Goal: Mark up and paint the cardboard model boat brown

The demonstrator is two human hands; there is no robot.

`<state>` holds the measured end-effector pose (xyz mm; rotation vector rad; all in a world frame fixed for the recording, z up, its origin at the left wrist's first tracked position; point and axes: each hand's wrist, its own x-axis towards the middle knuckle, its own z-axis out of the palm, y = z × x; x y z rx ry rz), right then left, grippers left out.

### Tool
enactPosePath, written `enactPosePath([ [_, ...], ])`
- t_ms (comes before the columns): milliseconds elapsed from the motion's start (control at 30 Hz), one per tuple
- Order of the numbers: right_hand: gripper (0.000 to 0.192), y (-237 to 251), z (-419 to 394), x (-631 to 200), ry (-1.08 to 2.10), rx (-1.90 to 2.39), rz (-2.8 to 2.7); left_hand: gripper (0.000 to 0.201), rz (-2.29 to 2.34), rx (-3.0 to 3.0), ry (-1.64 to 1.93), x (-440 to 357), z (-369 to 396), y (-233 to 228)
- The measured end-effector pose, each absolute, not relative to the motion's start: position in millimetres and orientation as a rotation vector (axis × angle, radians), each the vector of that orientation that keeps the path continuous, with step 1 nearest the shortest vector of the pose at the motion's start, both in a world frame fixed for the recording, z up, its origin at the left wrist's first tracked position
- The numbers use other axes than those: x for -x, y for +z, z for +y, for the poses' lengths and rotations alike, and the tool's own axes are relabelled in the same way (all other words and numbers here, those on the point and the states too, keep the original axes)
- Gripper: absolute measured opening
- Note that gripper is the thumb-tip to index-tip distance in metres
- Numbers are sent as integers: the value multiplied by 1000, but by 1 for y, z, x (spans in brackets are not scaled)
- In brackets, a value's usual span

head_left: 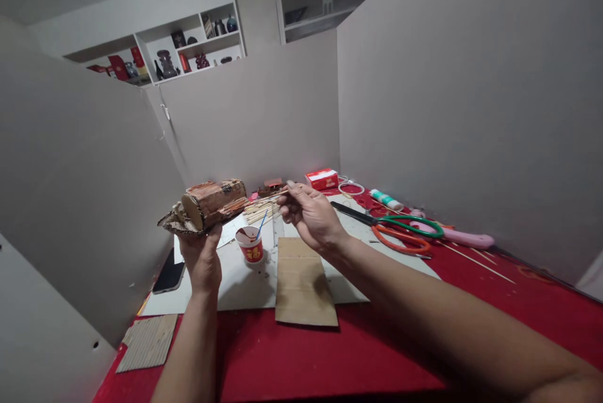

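A brown, log-shaped cardboard model (207,205) is held up from below by the left hand (201,260), fingers curled against its underside. A thin wooden stick (272,196) is pinched between thumb and fingertips of the right hand (308,214), its tip just beside the model's end. Below the fingers, 1 small red-and-white paper cup (250,245) with a blue brush stands on the red table (330,359). A flat brown cardboard rectangle (304,284) lies under the right wrist.
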<state>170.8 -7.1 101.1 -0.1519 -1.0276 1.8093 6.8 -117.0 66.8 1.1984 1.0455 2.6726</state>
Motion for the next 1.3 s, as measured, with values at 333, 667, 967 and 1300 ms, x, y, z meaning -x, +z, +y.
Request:
enactPosePath([
  [333,30,99,14,-171,1723,212,-948,56,970,-1132,2703,-4,-120,73],
  [667,38,91,19,-168,1530,243,-1077,43,920,-1068,2674,8,-121,71],
  [967,45,57,18,-142,1207,304,-1607,35,852,-956,2674,15,-120,68],
  [1300,34,28,22,-114,993,321,-1965,43,724,-812,2677,3,-122,73],
])
